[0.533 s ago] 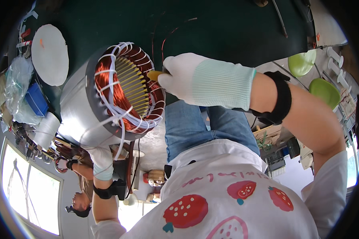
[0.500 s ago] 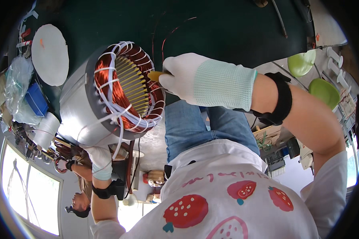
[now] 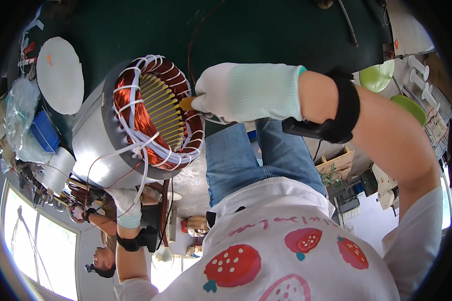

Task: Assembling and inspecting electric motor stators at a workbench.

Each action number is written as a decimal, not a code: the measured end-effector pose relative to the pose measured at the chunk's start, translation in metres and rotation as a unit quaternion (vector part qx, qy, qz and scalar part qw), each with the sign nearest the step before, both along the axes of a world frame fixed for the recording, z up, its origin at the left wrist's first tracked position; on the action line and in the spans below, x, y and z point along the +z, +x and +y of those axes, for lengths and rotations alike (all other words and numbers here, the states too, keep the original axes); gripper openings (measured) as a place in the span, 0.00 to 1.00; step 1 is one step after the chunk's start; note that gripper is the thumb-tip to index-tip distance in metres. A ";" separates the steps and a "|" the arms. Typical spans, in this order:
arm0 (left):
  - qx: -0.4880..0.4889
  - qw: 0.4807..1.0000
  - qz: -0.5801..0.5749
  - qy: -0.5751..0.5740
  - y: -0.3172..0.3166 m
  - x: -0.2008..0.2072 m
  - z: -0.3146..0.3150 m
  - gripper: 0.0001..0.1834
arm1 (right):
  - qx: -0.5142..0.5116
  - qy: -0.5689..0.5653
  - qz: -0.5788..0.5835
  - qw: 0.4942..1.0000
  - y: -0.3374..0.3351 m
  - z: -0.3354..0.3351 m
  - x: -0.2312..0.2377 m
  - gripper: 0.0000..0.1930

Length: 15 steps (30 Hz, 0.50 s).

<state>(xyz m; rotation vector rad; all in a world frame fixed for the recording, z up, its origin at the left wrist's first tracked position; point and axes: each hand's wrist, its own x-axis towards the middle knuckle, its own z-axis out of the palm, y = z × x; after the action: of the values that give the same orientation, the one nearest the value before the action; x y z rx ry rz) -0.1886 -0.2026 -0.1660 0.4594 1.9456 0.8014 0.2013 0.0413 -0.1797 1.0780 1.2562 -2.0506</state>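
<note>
A metal motor stator (image 3: pixel 96 131) lies on its side at left, its open end tilted toward me. Copper windings (image 3: pixel 141 118), laced with white cord (image 3: pixel 132 95), ring that end. Yellow slot strips (image 3: pixel 160 108) line the bore. My right hand (image 3: pixel 226 93), in a white and mint glove, is closed on a yellow flat-tipped tool (image 3: pixel 187 103) whose tip meets the near right rim of the bore. My left hand (image 3: pixel 125 204), gloved too, reaches beneath the stator's near side; the housing hides its fingers. Thin reddish wire (image 3: pixel 88 175) and white cord ends hang down over the housing.
The dark green tabletop (image 3: pixel 266 30) holds a white oval disc (image 3: pixel 60 75) at left. Beyond the disc are a plastic bag (image 3: pixel 21 110), a blue bin (image 3: pixel 45 131) and a spool (image 3: pixel 59 168). Another person (image 3: pixel 103 258) is at lower left. Green stools (image 3: pixel 376 76) stand at right.
My right hand and the yellow tool have shifted slightly left in view, along with the stator. One red wire end beside my right hand no longer shows; a wire loop now hangs over the housing.
</note>
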 end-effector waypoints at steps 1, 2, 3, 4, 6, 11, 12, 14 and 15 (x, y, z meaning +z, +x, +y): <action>-0.008 1.000 0.006 -0.001 -0.004 0.003 -0.005 0.42 | 0.021 0.025 0.017 0.999 -0.005 0.014 0.020 0.20; -0.026 1.000 0.009 -0.004 -0.004 0.003 -0.002 0.42 | 0.017 0.025 0.017 0.999 -0.005 0.014 0.022 0.20; -0.043 0.999 0.012 -0.006 -0.004 0.004 0.000 0.42 | 0.049 0.038 -0.011 0.998 -0.007 0.014 0.023 0.20; -0.059 0.998 0.016 -0.009 -0.004 0.005 0.002 0.42 | 0.081 0.051 -0.038 0.995 -0.007 0.014 0.022 0.20; -0.087 0.996 0.027 -0.016 -0.008 0.008 0.002 0.42 | 0.081 0.065 -0.010 0.995 -0.004 0.009 0.018 0.20; -0.155 0.987 0.039 -0.021 -0.016 0.006 0.007 0.42 | 0.072 0.041 -0.017 0.996 -0.006 0.014 0.021 0.20; -0.166 0.985 0.046 -0.025 -0.016 0.009 0.005 0.43 | 0.094 0.109 0.025 0.989 -0.006 0.006 0.008 0.20; -0.188 0.980 0.054 -0.029 -0.016 0.012 0.002 0.43 | 0.116 0.179 0.065 0.975 -0.001 -0.006 -0.001 0.19; -0.198 0.978 0.055 -0.029 -0.016 0.013 0.001 0.43 | 0.097 0.163 0.067 0.979 0.003 -0.008 0.000 0.14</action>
<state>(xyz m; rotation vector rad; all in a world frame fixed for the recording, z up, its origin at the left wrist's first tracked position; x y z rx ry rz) -0.2049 -0.2014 -0.1535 0.8395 1.8851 0.4682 0.2042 0.0329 -0.1796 0.9211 1.7408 -1.8347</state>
